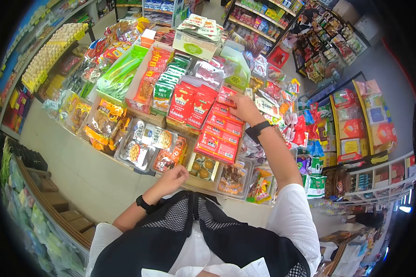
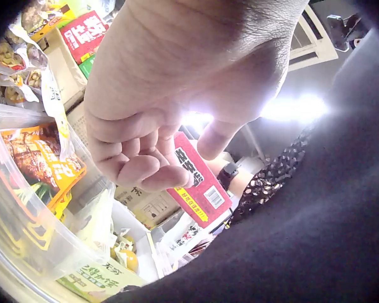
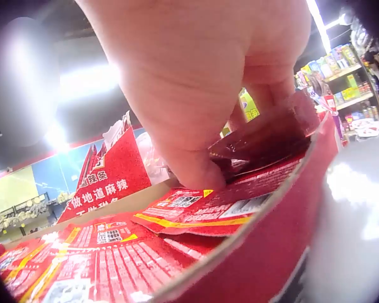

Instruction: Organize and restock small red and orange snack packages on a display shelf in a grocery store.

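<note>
My right hand (image 1: pixel 246 111) reaches into the far end of an open red box (image 3: pixel 284 218) of flat red snack packets (image 1: pixel 219 131). In the right wrist view, its thumb and fingers pinch a dark red, shiny packet (image 3: pixel 265 142), while more packets (image 3: pixel 196 205) lie flat under the thumb. My left hand (image 1: pixel 172 179) hangs loosely curled in front of the display's near edge, holding nothing. Closest to it are an orange-red food pack (image 1: pixel 168 157) and a box of brown eggs (image 1: pixel 202 167). The left wrist view shows its relaxed fingers (image 2: pixel 145 167) overlapping the red box behind.
Upright red packets (image 1: pixel 192 104) fill a box just left of the right hand. Clear plastic tubs (image 1: pixel 233 177) line the near edge. A carton with white-and-green packets (image 1: pixel 196 44) rises at the back. Egg trays (image 1: pixel 51 55) stand left; shelves (image 1: pixel 259 21) stand behind.
</note>
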`<state>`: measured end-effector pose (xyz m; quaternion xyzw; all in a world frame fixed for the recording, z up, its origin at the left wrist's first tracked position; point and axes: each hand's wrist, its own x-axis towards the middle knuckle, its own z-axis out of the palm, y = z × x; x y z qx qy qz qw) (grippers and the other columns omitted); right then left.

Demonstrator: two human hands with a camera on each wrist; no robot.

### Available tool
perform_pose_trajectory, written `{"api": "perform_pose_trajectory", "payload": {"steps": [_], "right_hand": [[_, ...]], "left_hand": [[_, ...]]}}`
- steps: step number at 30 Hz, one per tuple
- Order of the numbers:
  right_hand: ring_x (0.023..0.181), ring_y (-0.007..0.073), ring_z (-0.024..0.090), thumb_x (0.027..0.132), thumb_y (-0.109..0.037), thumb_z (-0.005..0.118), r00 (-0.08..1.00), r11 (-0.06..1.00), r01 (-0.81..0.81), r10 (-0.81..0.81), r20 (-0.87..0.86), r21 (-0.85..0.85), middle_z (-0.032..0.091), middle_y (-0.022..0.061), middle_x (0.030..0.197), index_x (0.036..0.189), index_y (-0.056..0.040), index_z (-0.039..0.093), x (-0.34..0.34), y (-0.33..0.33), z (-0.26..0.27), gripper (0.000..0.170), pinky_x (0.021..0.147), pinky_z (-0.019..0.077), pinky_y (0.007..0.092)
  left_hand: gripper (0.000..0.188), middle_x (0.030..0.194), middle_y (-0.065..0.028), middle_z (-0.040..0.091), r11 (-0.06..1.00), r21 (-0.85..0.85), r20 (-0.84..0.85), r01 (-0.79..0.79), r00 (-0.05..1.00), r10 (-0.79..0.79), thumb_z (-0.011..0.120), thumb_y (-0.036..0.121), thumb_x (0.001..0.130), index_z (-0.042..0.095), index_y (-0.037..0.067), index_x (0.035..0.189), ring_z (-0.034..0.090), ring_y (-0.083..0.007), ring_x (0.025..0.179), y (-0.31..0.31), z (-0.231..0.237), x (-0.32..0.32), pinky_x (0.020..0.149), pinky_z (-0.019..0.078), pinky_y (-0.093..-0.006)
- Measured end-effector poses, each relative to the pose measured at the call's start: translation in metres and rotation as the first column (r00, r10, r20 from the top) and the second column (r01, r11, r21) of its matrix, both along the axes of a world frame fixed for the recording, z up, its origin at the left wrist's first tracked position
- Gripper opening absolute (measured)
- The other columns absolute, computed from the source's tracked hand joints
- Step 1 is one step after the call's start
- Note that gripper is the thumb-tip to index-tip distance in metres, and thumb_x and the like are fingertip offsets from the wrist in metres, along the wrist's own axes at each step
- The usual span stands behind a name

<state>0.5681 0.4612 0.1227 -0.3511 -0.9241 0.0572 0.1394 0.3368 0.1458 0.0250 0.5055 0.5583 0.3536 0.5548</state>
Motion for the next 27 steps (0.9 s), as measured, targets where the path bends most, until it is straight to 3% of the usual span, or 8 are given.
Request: {"api": "perform_pose_trajectory", "payload": {"steps": [4, 7, 16, 18, 20, 22, 26, 27], "right_hand": [[0.095, 0.035, 0.065, 0.077, -0.012, 0.067, 1.0, 1.0, -0.01, 0.01, -0.014, 0.03, 0.067, 0.0176, 0.101, 0.109, -0.004, 0.068, 0.001, -0.007, -0.006, 0.033, 0.084, 0.0538, 0.0432], [0.093, 0.0341, 0.066, 0.077, -0.012, 0.067, 0.995, 1.0, 0.002, -0.003, 0.097, 0.01, 0.067, 0.018, 0.099, 0.108, -0.0037, 0.068, -0.001, -0.012, -0.004, 0.032, 0.083, 0.0541, 0.0434], [0.107, 0.0334, 0.061, 0.084, -0.018, 0.066, 0.977, 0.993, -0.1, 0.109, 0.182, -0.06, 0.061, 0.0188, 0.116, 0.117, -0.0024, 0.063, 0.006, -0.052, -0.003, 0.037, 0.09, 0.0517, 0.0416], [0.111, 0.0346, 0.058, 0.086, -0.016, 0.063, 0.988, 0.996, -0.06, 0.049, 0.143, 0.072, 0.058, 0.0216, 0.12, 0.124, 0.001, 0.057, 0.003, -0.066, -0.01, 0.043, 0.095, 0.0493, 0.0402], [0.116, 0.0357, 0.054, 0.087, -0.013, 0.06, 0.981, 0.997, -0.045, 0.031, 0.191, 0.066, 0.055, 0.0229, 0.124, 0.128, 0.0038, 0.053, 0.0, -0.067, -0.017, 0.045, 0.098, 0.0471, 0.0401], [0.118, 0.0363, 0.053, 0.087, -0.011, 0.058, 0.971, 0.967, -0.052, -0.009, 0.24, 0.248, 0.055, 0.0235, 0.124, 0.127, 0.0045, 0.054, -0.005, -0.064, -0.024, 0.043, 0.099, 0.0462, 0.0411], [0.12, 0.0362, 0.051, 0.087, -0.013, 0.059, 0.951, 0.964, -0.01, -0.072, 0.301, 0.265, 0.055, 0.023, 0.125, 0.126, 0.005, 0.055, -0.014, -0.066, -0.02, 0.043, 0.101, 0.0447, 0.0414], [0.12, 0.036, 0.051, 0.086, -0.015, 0.06, 0.969, 0.982, 0.027, -0.072, 0.236, 0.189, 0.055, 0.0226, 0.126, 0.125, 0.0047, 0.055, -0.016, -0.071, -0.01, 0.044, 0.101, 0.0445, 0.0414]], "left_hand": [[0.014, 0.083, 0.001, 0.059, 0.998, 0.069, 0.028, -0.006, 1.0, 0.004, 0.06, 0.016, 0.094, 0.06, 0.003, 0.1, 0.053, -0.0071, 0.074, -0.005, -0.004, 0.007, 0.067, 0.0453, -0.0246], [0.015, 0.084, 0.0003, 0.06, 0.999, 0.044, 0.017, -0.015, 1.0, 0.014, 0.06, 0.016, 0.094, 0.06, 0.002, 0.1, 0.054, -0.0076, 0.076, -0.008, 0.004, 0.009, 0.068, 0.0458, -0.0247], [0.015, 0.084, -0.0008, 0.061, 0.999, -0.01, 0.036, -0.037, 0.999, 0.037, 0.059, 0.017, 0.094, 0.06, 0.003, 0.1, 0.057, -0.0084, 0.076, -0.017, -0.002, 0.004, 0.067, 0.047, -0.0251], [0.015, 0.083, -0.0009, 0.061, 0.999, -0.015, 0.058, -0.029, 0.998, 0.03, 0.059, 0.017, 0.094, 0.059, 0.003, 0.1, 0.057, -0.0085, 0.075, -0.018, -0.009, 0.003, 0.067, 0.0471, -0.0252], [0.015, 0.083, -0.001, 0.061, 1.0, -0.021, 0.086, -0.019, 0.996, 0.02, 0.059, 0.017, 0.094, 0.059, 0.003, 0.1, 0.057, -0.0086, 0.075, -0.018, -0.017, 0.003, 0.067, 0.0472, -0.0253], [0.015, 0.083, -0.0006, 0.06, 1.0, -0.029, 0.102, 0.003, 0.995, 0.0, 0.059, 0.017, 0.094, 0.059, 0.003, 0.1, 0.056, -0.0083, 0.074, -0.016, -0.023, 0.004, 0.067, 0.0469, -0.0251], [0.016, 0.083, -0.0002, 0.06, 0.997, -0.03, 0.154, 0.068, 0.986, -0.063, 0.059, 0.017, 0.094, 0.059, 0.003, 0.1, 0.055, -0.008, 0.074, -0.011, -0.025, 0.004, 0.067, 0.0465, -0.0247], [0.016, 0.083, 0.0, 0.06, 0.996, -0.026, 0.126, 0.086, 0.989, -0.082, 0.059, 0.017, 0.094, 0.059, 0.003, 0.1, 0.055, -0.0078, 0.074, -0.01, -0.025, 0.005, 0.067, 0.0463, -0.0247]]}}
